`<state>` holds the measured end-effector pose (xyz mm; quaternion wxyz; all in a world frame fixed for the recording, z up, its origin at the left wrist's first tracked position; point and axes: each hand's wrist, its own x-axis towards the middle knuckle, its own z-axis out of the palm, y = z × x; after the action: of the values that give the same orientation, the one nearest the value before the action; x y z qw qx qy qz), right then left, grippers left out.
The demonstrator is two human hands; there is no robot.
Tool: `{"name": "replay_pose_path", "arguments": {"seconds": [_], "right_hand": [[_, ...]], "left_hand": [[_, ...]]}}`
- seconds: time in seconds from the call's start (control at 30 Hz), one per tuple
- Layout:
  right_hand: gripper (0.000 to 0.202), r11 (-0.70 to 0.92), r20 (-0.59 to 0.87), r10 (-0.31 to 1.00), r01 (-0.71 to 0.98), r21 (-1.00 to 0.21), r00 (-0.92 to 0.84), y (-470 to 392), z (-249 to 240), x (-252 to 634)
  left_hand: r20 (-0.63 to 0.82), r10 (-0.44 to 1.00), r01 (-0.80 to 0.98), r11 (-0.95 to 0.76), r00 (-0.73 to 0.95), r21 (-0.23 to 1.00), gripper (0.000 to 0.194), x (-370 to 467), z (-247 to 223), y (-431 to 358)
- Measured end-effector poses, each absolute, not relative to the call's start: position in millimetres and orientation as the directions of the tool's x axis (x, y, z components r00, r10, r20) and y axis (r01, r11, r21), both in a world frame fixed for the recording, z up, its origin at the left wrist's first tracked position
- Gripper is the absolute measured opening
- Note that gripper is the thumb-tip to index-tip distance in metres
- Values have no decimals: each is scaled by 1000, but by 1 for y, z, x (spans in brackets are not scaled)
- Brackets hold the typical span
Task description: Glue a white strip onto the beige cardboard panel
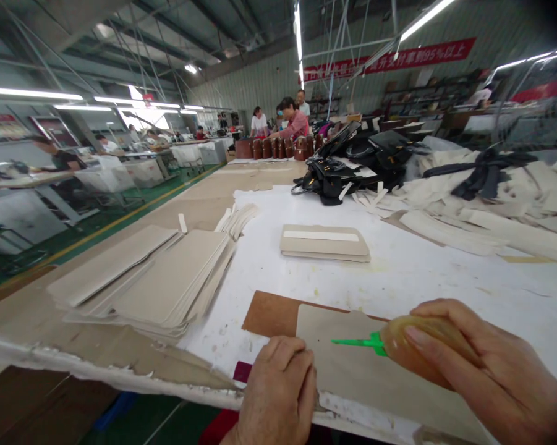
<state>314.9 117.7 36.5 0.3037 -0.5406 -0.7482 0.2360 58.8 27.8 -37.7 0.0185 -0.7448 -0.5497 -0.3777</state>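
My right hand [486, 364] is wrapped round a soft amber glue bottle [426, 346]. Its thin green nozzle [357, 342] points left, just over a beige sheet [375, 377]. That sheet covers part of a brown leather piece [273, 312], whose left end and a strip of its top edge show. At the sheet's left edge, near the table's front, my left hand [280, 386] lies with fingers curled and pressed together; what is under them is hidden. A small dark-red piece [242, 371] shows just left of it.
Stacked beige panels [176, 272] lie at left, with narrow strips [238, 219] behind. A smaller stack [324, 241] with a white strip sits mid-table. Black bags [361, 157] and heaped cream pieces [501, 204] fill the far right. Brown bags [278, 148] and people are at the far end.
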Motion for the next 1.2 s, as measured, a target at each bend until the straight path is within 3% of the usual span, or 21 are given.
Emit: {"name": "replay_pose_path", "arguments": {"seconds": [0.2,0.47,0.67,0.97,1.2], "right_hand": [[40,493,218,860,644,-585,-461,139,24,316],[39,541,216,830,650,-535,-514,142,17,303],[33,630,294,771,604,-488,-566,142,28,287],[32,765,471,636,582,-277,-612,147,41,277],[30,758,434,652,553,-346,-622,146,49,282]], "left_hand": [[589,805,861,-349,73,370,19,65,-47,30],[605,793,861,-352,66,368,19,67,-45,30],[622,779,865,-359,72,350,18,69,-43,31],[620,781,860,-369,81,353,17,66,-46,33],[640,763,860,-383,89,337,17,66,-47,34]]}}
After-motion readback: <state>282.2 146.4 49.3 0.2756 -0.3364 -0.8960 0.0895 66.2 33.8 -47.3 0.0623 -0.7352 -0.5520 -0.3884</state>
